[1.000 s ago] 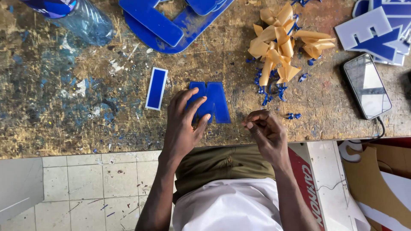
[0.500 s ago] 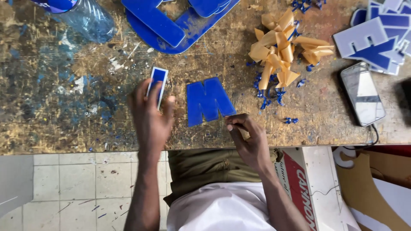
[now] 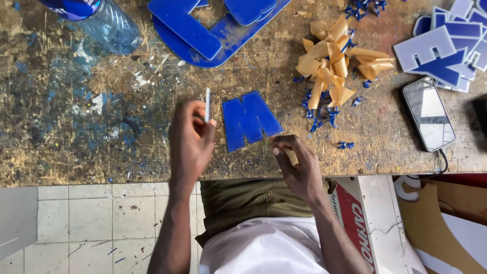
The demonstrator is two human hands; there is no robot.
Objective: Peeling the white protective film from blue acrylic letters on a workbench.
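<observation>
One small piece now edge-on, lifted.

Dark phone screen right; red-white carton below bench.

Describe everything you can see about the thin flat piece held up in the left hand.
The thin flat piece shows edge-on as a narrow white strip, standing nearly upright above the worn wooden workbench. The left hand pinches its lower end between thumb and fingertips. Its faces are hidden from view. It sits just left of the flat blue plastic letter, not touching it.
</observation>
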